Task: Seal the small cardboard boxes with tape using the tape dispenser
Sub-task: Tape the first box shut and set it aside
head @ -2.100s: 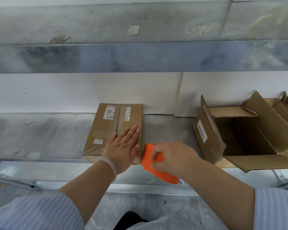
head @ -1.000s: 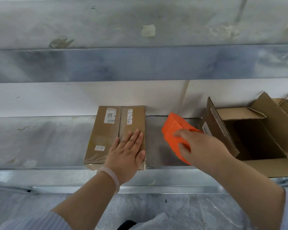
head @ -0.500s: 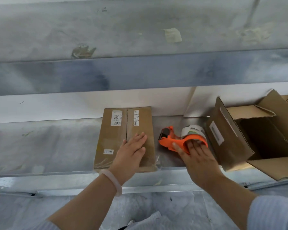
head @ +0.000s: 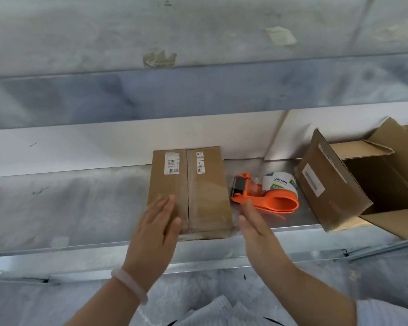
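Small box (head: 198,191) sat at the surface's front edge, tape dispenser (head: 269,196) lying just to its rt. Both hands were flat-fingered and empty: left hand (head: 156,229) over the box's near-left corner, right hand (head: 254,229) beside its rt side. Prob. a lift next — best to press both long sides evenly, clear of the dispenser's blade.

We find the small cardboard box (head: 205,196) lying flat on the metal shelf (head: 80,208) with its flaps closed. Its centre seam runs from the shelf's front edge toward the back, with glossy tape over it and white labels (head: 171,163) at the far end. Just to its right, not touching, lies the orange tape dispenser (head: 276,201), its white roll (head: 279,183) behind the handle loop and its cutter end toward the box.
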### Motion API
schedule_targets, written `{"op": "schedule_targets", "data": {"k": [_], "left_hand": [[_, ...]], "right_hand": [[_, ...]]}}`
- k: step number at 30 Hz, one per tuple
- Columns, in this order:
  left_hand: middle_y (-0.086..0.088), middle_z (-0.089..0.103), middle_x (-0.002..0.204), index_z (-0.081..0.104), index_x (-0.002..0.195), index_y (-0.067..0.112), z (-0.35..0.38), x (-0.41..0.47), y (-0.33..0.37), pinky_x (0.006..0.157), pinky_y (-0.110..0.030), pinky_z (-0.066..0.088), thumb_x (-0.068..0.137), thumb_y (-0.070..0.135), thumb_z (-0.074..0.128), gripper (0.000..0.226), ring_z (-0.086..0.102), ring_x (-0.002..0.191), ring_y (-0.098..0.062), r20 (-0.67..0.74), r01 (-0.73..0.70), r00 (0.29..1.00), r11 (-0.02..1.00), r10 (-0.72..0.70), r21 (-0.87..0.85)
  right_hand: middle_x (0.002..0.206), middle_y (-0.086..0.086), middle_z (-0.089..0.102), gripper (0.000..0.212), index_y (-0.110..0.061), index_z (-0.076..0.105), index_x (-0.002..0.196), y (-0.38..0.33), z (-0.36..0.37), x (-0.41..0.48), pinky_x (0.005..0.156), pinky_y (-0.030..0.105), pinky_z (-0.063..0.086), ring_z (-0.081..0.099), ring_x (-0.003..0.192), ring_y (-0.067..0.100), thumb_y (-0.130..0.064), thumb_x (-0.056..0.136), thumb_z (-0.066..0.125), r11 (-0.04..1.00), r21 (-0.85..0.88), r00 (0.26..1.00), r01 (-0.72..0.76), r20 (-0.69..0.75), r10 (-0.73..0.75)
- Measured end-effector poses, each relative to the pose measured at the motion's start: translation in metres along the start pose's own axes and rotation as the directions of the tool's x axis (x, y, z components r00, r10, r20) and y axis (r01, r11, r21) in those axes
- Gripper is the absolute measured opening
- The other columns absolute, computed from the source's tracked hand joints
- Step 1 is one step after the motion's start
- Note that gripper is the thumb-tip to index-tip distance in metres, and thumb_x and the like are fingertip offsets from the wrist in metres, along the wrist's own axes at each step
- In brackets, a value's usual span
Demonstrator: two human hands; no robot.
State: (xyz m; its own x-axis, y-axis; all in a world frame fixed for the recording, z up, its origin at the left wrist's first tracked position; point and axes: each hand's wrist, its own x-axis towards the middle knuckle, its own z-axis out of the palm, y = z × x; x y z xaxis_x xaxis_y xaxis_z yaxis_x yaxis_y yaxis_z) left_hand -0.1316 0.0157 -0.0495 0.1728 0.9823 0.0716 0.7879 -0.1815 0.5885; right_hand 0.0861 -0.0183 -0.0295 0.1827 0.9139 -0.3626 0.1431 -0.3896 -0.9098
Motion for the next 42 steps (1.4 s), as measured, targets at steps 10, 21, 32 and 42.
{"op": "schedule_targets", "data": {"k": [10, 21, 32, 42], "left_hand": [[0.009, 0.04, 0.15, 0.052, 0.14, 0.026, 0.019, 0.0, -0.018, 0.117, -0.04, 0.021, 0.1, 0.052, 0.025, 0.055, 0.037, 0.142, -0.013, 0.03, -0.155, 0.988, 0.94, 0.153, 0.303], [0.016, 0.05, 0.125, 0.011, 0.156, 0.022, 0.013, 0.003, -0.012, 0.088, -0.013, 0.048, 0.101, 0.023, 0.05, 0.068, 0.054, 0.113, -0.005, -0.04, 0.345, 0.912, 0.816, -0.409, -0.464], [0.009, 0.024, 0.16, 0.027, 0.148, 0.043, -0.005, -0.007, -0.044, 0.116, -0.031, 0.023, 0.094, 0.062, 0.04, 0.059, 0.019, 0.147, -0.01, -0.15, -0.072, 0.987, 0.987, 0.05, -0.144], [0.006, 0.06, 0.136, 0.065, 0.128, 0.026, 0.0, 0.017, -0.075, 0.111, -0.041, 0.036, 0.095, 0.061, 0.042, 0.053, 0.052, 0.13, -0.016, 0.068, -0.607, 0.775, 0.711, 0.628, 0.354]], "right_hand": [[0.117, -0.018, 0.063, 0.036, -0.03, 0.049, 0.138, 0.015, 0.05, 0.024, 0.087, 0.005, 0.045, 0.055, 0.1, -0.02, -0.024, 0.103, 0.046, 0.996, 0.039, 0.993, 0.078, -0.09, -0.075], [0.132, -0.018, 0.058, 0.043, -0.034, 0.043, 0.145, 0.029, 0.052, 0.024, 0.085, -0.001, 0.038, 0.05, 0.111, -0.016, -0.035, 0.102, 0.044, 0.994, 0.084, 0.993, 0.066, -0.101, -0.057], [0.16, -0.024, 0.006, 0.069, -0.043, 0.007, 0.152, 0.023, 0.023, 0.018, 0.117, 0.019, 0.01, 0.004, 0.145, -0.008, -0.058, 0.095, 0.042, 0.787, -0.425, 0.888, 0.447, 0.105, -0.447], [0.148, -0.004, 0.046, 0.053, -0.025, 0.051, 0.14, 0.045, 0.022, 0.056, 0.117, 0.047, 0.024, 0.034, 0.143, 0.019, -0.055, 0.101, 0.033, 0.067, -0.667, 0.525, 0.742, 0.516, -0.677]]}}
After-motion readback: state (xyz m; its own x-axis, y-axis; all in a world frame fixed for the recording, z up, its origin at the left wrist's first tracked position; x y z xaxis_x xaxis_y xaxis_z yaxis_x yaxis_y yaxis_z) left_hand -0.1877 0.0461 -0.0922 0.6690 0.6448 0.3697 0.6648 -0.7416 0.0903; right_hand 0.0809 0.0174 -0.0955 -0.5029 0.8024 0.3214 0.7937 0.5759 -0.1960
